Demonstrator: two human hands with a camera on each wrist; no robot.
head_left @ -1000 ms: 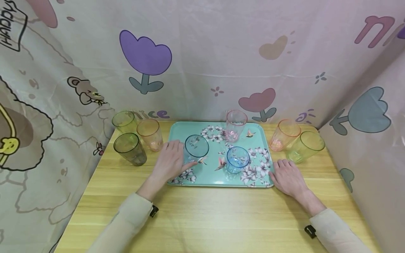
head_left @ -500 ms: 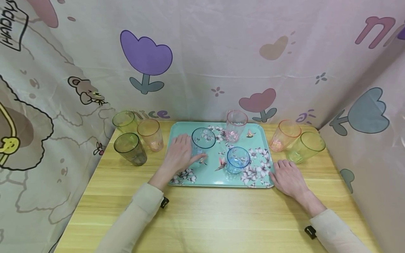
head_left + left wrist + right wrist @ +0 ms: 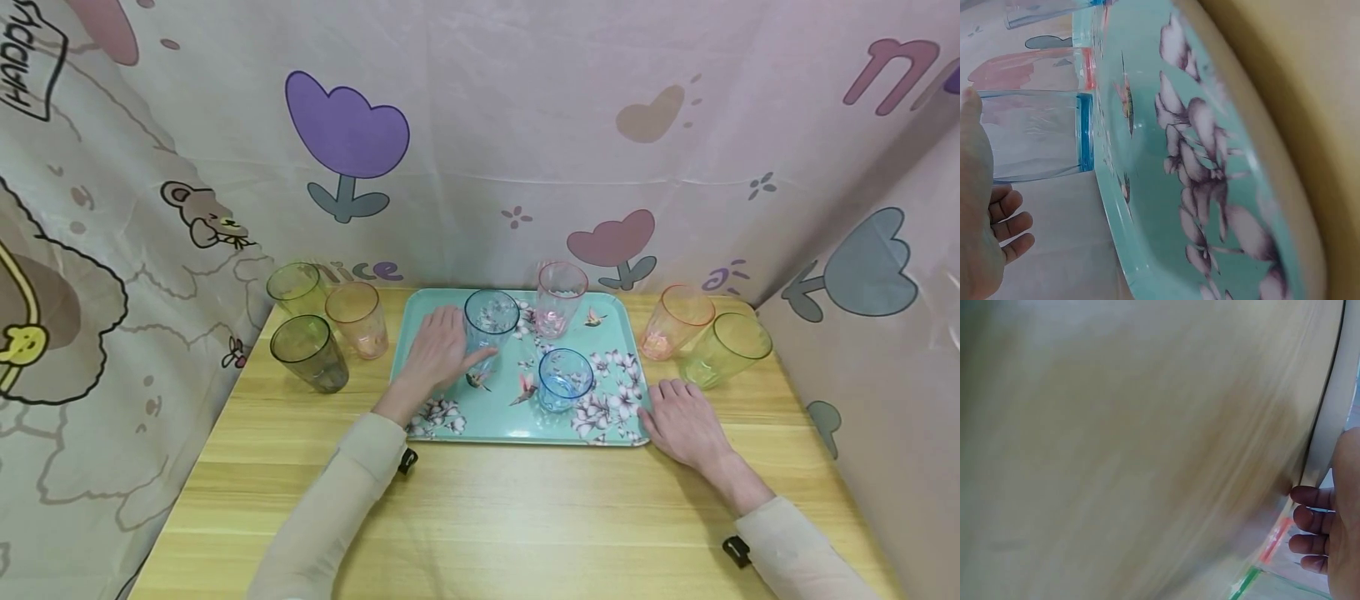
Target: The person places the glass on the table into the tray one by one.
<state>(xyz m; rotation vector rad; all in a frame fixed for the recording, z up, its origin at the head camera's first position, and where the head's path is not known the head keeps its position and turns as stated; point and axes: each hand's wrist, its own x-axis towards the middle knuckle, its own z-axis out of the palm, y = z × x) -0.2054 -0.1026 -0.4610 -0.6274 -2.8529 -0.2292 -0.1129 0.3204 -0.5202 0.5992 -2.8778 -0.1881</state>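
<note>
Lying along the left side of the tall blue glass point(image 3: 490, 327) in head view, L hand point(image 3: 437, 354) has fingers nearly straight & thumb out across the glass's near side, relaxed, not wrapped round it. Glass stands on the tray point(image 3: 513, 423), toward far side, left of the pink glass point(image 3: 561, 302); small blue glass point(image 3: 564, 382) is nearer, to the right. R hand point(image 3: 686, 421) rests loose on the table point(image 3: 525, 517), thumb by tray's near right corner, gripping nothing. Table left: far green glass point(image 3: 294, 288), orange glass point(image 3: 358, 322), near olive glass point(image 3: 310, 354). Table right: peach glass point(image 3: 673, 323), lime glass point(image 3: 724, 350).

L wrist view: tall blue glass sits b/w thumb & slightly bent fingers; can't tell how firmly they touch.

R wrist view: fingers slightly bent near tray's right rim; table blurry, peach & lime glasses partly showing, far side.
</note>
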